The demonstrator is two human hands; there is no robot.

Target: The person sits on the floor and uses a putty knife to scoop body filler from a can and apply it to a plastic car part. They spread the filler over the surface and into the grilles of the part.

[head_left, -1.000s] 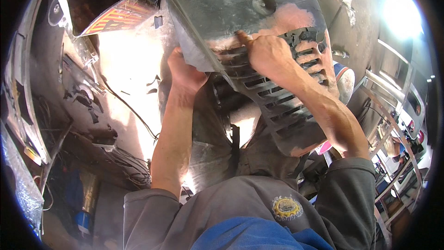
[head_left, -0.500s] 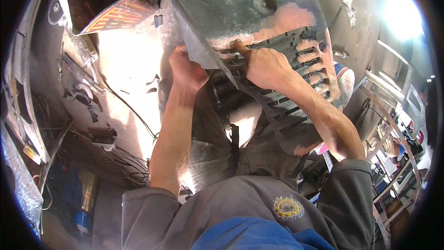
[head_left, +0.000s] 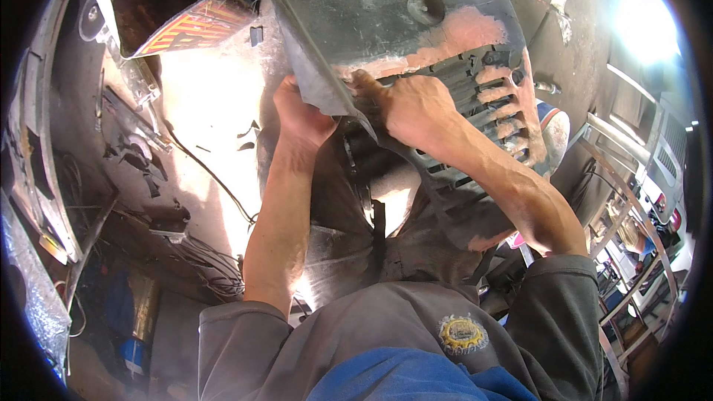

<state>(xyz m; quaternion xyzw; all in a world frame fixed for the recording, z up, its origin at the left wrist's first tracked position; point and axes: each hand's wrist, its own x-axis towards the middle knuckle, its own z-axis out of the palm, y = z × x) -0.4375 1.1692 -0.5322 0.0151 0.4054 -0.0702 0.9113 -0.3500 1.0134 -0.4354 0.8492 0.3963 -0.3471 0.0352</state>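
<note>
Before us we have the panel (head_left: 364, 18), our left grip (head_left: 304, 115) at its left edge and our right grip (head_left: 417, 108) on its face. Left of the panel, toward the far side, sits a box (head_left: 197, 30); nearer us, cables (head_left: 210, 261) lie left of our left forearm. A frame (head_left: 622, 136) stands well to the right.

At upper centre, the panel (head_left: 364, 18) is finished in matt, scuffed, plastic-looking grey, patched with chalky pink filler (head_left: 464, 33). Soft, matt cloth is shown by the shirt (head_left: 371, 319) at bottom; glossy, crinkled film (head_left: 37, 293) is seen at lower left.
</note>
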